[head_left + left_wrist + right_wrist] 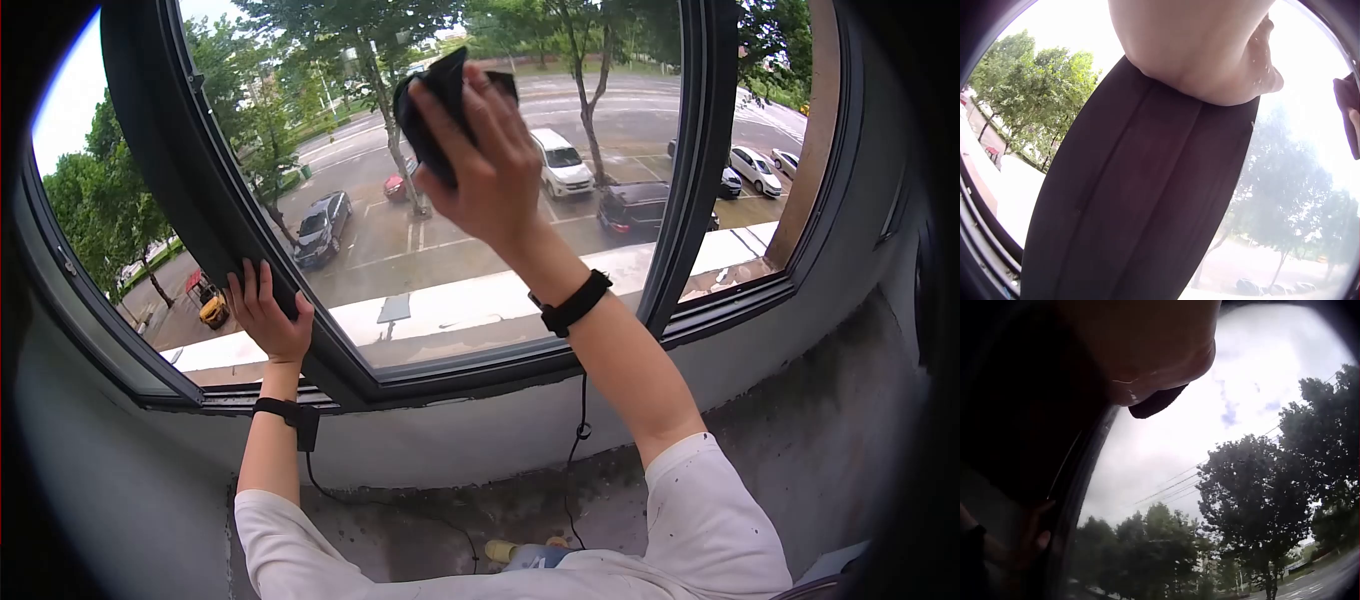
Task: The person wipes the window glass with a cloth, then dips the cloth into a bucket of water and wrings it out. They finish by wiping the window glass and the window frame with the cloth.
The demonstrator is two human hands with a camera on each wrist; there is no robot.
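My right hand (487, 170) is raised to the upper middle of the window pane (470, 270) and holds a bunched black cloth (425, 140) against the glass. Its fingers lie over the cloth, and a pointed fold sticks up between them. A dark edge of the cloth (1157, 405) shows below the hand in the right wrist view. Lower and to the left, my left hand (268, 318) rests on the wide dark upright (165, 150) of the window frame, fingers extended upward and thumb out to the side. The left wrist view shows this upright (1141, 187) running down below the hand.
Another dark upright (690, 200) borders the pane on the right. Below the frame is a pale wall (450, 435). A black cable (580, 430) hangs in front of it. Beyond the glass are trees, a white van (562, 165) and other parked cars.
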